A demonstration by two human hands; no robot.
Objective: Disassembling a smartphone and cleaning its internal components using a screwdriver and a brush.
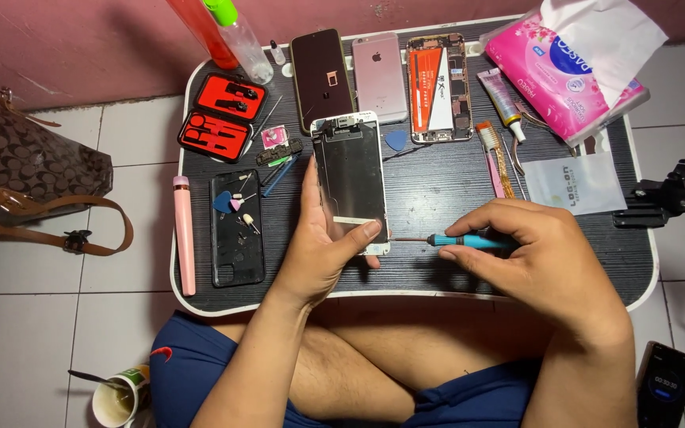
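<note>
We sit on a white tiled floor at home, by a pink wall, using a low lap table as a phone-repair bench. Left of the table lies a brown handbag; on it, opened phones and a red tool kit.

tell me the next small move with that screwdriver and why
Probably ease the screwdriver tip left into the bottom corner of the screen panel. The right hand aims it there, the tip sits just beside the edge, and the left hand steadies the panel.
</note>
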